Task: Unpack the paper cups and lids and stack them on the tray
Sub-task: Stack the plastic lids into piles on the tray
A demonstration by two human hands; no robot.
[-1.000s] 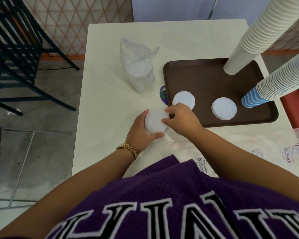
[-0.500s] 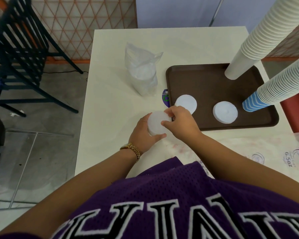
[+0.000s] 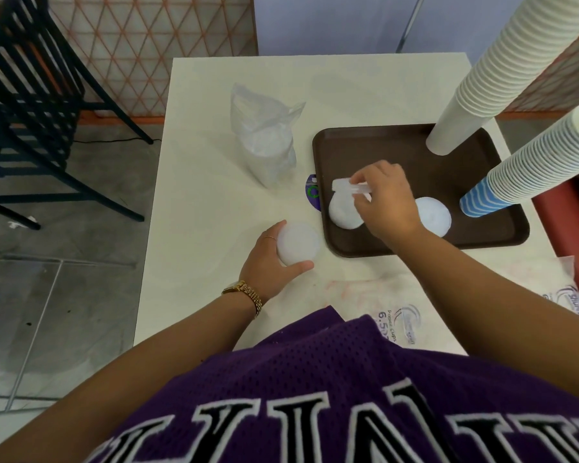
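Observation:
My left hand (image 3: 270, 262) grips a stack of white plastic lids (image 3: 298, 242) on the white table, just left of the brown tray (image 3: 381, 145). Over the tray's front left part, my right hand (image 3: 386, 202) pinches a single lid (image 3: 346, 187) held edge-on above a white lid pile (image 3: 343, 212). A second lid pile (image 3: 433, 217) lies further right on the tray. Two tall cup stacks stand on the tray: a white cup stack (image 3: 475, 81) at the back and a blue-striped cup stack (image 3: 528, 165) at the right.
A clear plastic bag (image 3: 264, 142) holding more lids stands on the table left of the tray. Empty printed cup wrappers (image 3: 401, 325) lie along the near table edge. A dark metal chair (image 3: 30, 105) stands on the floor to the left.
My right hand has left the stack in my left hand and moved right over the tray with one lid. My left hand stays on the stack.

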